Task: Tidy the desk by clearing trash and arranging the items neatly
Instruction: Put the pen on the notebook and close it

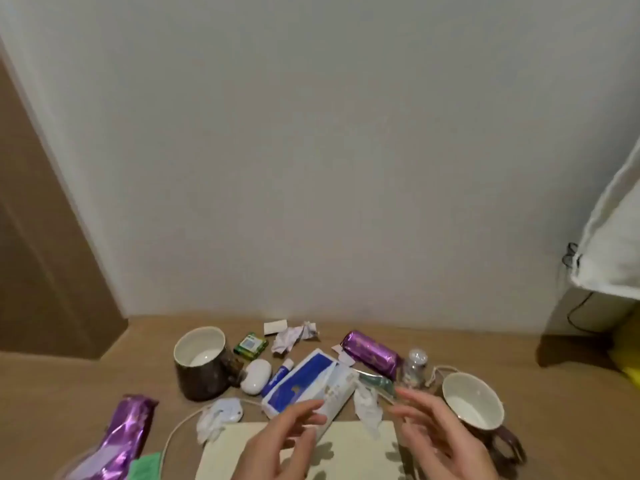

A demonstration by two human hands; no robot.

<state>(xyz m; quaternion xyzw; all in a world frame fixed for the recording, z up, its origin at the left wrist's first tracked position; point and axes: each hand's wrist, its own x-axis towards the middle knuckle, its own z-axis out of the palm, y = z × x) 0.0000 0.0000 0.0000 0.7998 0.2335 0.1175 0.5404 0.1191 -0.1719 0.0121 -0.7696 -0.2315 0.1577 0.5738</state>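
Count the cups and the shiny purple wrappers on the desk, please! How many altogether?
Cups: 2
Purple wrappers: 2
Total: 4

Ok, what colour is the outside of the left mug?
The left mug is dark brown outside, cream inside; the head view shows it.

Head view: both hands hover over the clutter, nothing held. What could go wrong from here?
1. The small glass bottle stands upright just beyond the right hand, beside the cup; a sweep at the crumpled tissue could tip it.
2. A white cable runs by the other tissue wad; grabbing that may drag the cable along.
3. The left hand is near the tissue pack; pushing it might shove the blue tube into the white case.
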